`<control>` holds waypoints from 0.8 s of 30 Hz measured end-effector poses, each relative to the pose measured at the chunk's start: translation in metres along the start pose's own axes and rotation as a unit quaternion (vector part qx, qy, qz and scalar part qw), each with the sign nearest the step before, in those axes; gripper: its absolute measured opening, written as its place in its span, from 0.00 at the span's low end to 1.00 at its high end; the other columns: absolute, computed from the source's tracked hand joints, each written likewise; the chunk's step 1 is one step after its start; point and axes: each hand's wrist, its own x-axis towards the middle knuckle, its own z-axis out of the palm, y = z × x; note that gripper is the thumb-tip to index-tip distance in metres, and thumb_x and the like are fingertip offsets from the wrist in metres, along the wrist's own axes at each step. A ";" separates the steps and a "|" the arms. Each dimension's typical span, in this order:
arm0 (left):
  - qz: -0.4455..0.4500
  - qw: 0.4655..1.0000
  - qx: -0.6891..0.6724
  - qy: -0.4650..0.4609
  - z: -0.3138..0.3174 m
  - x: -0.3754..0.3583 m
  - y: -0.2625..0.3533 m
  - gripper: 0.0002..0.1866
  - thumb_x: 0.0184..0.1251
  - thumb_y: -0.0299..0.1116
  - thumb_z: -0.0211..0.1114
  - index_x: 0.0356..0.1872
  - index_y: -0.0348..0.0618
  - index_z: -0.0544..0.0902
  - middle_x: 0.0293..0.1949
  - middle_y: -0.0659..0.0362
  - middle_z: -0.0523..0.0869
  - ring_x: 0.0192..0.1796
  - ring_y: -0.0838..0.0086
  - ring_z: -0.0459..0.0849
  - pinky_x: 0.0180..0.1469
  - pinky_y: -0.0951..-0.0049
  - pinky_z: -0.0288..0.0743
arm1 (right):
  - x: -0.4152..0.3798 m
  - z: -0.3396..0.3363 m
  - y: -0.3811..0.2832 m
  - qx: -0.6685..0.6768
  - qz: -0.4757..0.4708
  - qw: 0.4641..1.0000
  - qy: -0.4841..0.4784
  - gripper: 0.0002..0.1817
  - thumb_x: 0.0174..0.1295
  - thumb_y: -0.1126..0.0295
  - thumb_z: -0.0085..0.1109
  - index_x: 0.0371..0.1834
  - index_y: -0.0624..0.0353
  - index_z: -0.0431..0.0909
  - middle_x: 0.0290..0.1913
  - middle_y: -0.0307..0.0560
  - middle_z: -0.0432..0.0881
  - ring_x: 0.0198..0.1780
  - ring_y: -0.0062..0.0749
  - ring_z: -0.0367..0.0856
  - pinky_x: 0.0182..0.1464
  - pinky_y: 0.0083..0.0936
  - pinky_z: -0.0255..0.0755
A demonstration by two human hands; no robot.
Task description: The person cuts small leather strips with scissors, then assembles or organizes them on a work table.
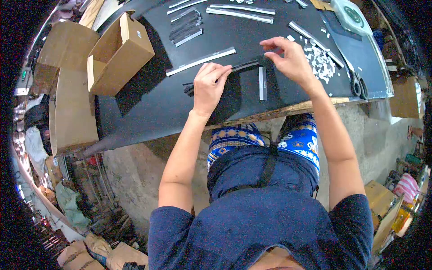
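Observation:
My left hand (209,85) is closed, thumb and fingers pinched on one end of a thin black strip (245,66) that reaches right across the table. My right hand (291,60) is raised to the right of the strip's far end, thumb and index finger apart, with nothing visible between them. Below the strip's right end lies a short white-and-black strip (262,83). A longer white-edged strip (201,61) lies just beyond my left hand. Several dark strip ends (188,89) show beside my left wrist, partly hidden by it.
Small white cut pieces (323,66) are heaped at the right, with scissors (356,83) beside them. More strips (240,12) and a stack of dark strips (185,28) lie farther back. An open cardboard box (130,49) stands left; a clear plastic container (352,17) sits back right.

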 end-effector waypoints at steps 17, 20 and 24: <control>0.005 1.000 -0.006 0.006 0.001 0.000 0.000 0.06 0.53 0.24 0.68 0.33 0.38 0.86 0.28 0.55 0.82 0.34 0.64 0.80 0.37 0.67 0.73 | 0.000 -0.008 -0.010 -0.093 -0.174 0.939 -0.282 0.14 0.42 0.83 0.62 0.35 0.61 0.78 0.42 0.47 0.75 0.49 0.45 0.73 0.51 0.35 0.69; 0.008 1.000 -0.009 0.007 0.003 -0.001 -0.003 0.06 0.52 0.24 0.68 0.32 0.38 0.86 0.28 0.56 0.82 0.34 0.64 0.80 0.37 0.67 0.73 | -0.004 -0.010 -0.004 -0.066 -0.161 0.951 -0.256 0.13 0.43 0.82 0.63 0.34 0.61 0.77 0.40 0.48 0.76 0.46 0.45 0.75 0.49 0.36 0.71; 0.006 1.000 -0.019 0.013 0.004 -0.001 -0.004 0.06 0.52 0.24 0.68 0.32 0.38 0.86 0.28 0.56 0.82 0.34 0.64 0.80 0.37 0.68 0.74 | -0.006 -0.012 0.004 -0.035 -0.152 0.962 -0.223 0.11 0.44 0.81 0.65 0.32 0.62 0.78 0.32 0.48 0.76 0.38 0.41 0.77 0.41 0.33 0.72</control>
